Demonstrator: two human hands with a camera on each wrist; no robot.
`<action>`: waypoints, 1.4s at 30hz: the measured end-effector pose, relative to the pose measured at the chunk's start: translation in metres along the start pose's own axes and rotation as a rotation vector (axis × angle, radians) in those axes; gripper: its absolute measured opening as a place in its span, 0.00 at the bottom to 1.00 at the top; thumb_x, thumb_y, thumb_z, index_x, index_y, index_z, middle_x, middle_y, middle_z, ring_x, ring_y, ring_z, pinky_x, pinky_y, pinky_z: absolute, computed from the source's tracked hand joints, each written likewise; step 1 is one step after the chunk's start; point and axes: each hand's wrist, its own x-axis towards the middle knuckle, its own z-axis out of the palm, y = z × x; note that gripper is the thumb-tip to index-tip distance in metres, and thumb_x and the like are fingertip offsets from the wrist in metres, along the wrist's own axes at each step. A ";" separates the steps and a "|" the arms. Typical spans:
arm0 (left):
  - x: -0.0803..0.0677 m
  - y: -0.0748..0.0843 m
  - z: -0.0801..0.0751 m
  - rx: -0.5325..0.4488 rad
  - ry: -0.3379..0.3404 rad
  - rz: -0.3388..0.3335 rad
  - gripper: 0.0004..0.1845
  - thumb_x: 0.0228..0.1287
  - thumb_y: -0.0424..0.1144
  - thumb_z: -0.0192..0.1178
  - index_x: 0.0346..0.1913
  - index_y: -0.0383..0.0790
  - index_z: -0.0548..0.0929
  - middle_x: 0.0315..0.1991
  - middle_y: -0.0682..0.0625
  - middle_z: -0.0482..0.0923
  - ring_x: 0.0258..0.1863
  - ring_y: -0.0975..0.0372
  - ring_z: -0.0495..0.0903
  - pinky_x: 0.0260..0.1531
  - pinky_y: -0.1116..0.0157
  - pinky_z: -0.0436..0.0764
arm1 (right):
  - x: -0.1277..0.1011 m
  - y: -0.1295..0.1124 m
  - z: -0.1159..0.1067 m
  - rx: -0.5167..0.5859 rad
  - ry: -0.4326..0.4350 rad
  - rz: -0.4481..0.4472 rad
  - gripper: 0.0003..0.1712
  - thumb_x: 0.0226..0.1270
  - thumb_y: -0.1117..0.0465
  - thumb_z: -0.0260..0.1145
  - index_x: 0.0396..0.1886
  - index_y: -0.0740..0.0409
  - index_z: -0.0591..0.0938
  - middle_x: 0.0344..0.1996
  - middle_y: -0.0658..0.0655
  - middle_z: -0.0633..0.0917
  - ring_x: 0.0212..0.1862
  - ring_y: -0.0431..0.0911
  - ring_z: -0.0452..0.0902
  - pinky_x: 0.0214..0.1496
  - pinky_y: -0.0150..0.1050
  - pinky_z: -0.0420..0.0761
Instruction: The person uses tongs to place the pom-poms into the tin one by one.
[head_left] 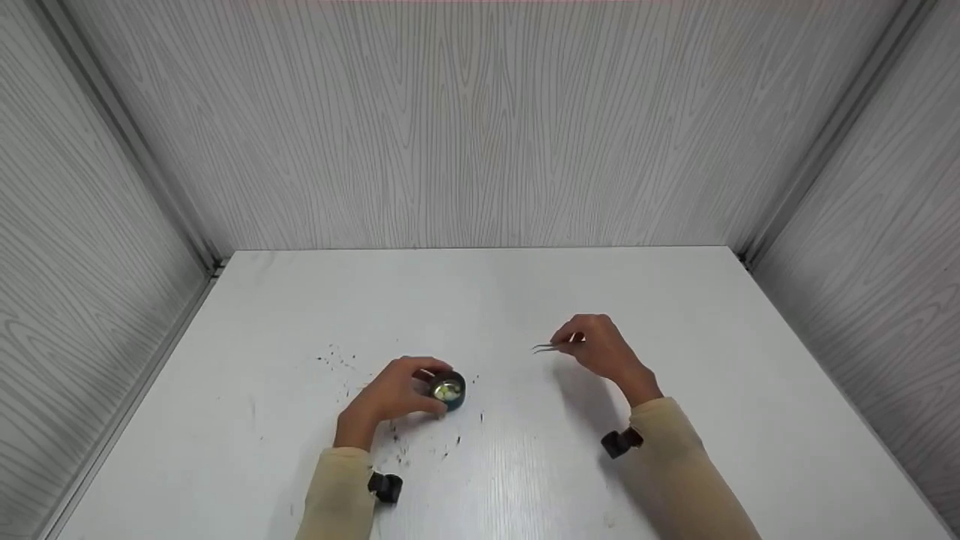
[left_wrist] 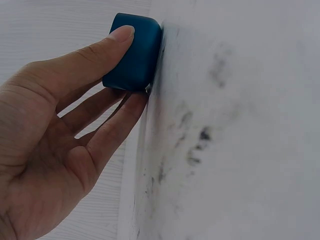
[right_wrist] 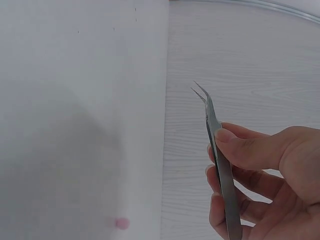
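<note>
Left hand point(head_left: 390, 396): a small round dark-blue tin point(head_left: 448, 391) is being gripped at its side wall, thumb on one side, fingers point(left_wrist: 117, 125) curled round the other; the hand is being rested on the white counter point(head_left: 675, 300).
Blue tin: it is being kept on the counter, left of centre, near the front edge; seen open from the head view, with pale yellowish-white bits lying inside a shiny metal interior. In the left wrist view only its blue outer wall point(left_wrist: 134, 52) is being shown, pressed against the counter surface.
Right hand point(head_left: 600, 349): a pair of thin silver metal tweezers point(head_left: 553, 346) is being pinched between thumb and fingers; the hand is being held right of centre, well apart from the tin.
Tweezers: tips are being pointed left, toward the tin's side; in the right wrist view the bent tips point(right_wrist: 200, 93) are being held slightly apart, with nothing between them. Whether the tips are touching the counter cannot be told.
Dark specks point(head_left: 337, 358): crumbs are being left scattered on the counter, around and in front of the left hand.
Sleeves: both forearms are being covered by cream sleeves point(head_left: 675, 457), each with a black wrist-mounted device point(head_left: 619, 442).
Surround: the counter is being enclosed by grey wood-grain panels point(head_left: 480, 127) at the back and both sides.
</note>
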 end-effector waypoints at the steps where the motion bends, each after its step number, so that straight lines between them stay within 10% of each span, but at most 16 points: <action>1: 0.000 0.000 0.000 0.000 -0.001 -0.001 0.31 0.53 0.36 0.79 0.62 0.46 0.83 0.60 0.47 0.84 0.61 0.48 0.82 0.64 0.45 0.79 | -0.001 0.002 -0.001 -0.005 0.005 0.004 0.09 0.61 0.75 0.73 0.36 0.60 0.93 0.34 0.58 0.91 0.37 0.49 0.85 0.38 0.33 0.80; 42: 0.002 -0.003 0.000 -0.014 -0.002 -0.013 0.31 0.53 0.36 0.80 0.62 0.47 0.83 0.60 0.47 0.83 0.61 0.47 0.82 0.63 0.46 0.80 | -0.035 0.062 -0.033 -0.169 -0.009 0.147 0.06 0.63 0.73 0.72 0.35 0.61 0.92 0.32 0.59 0.90 0.33 0.47 0.81 0.37 0.39 0.79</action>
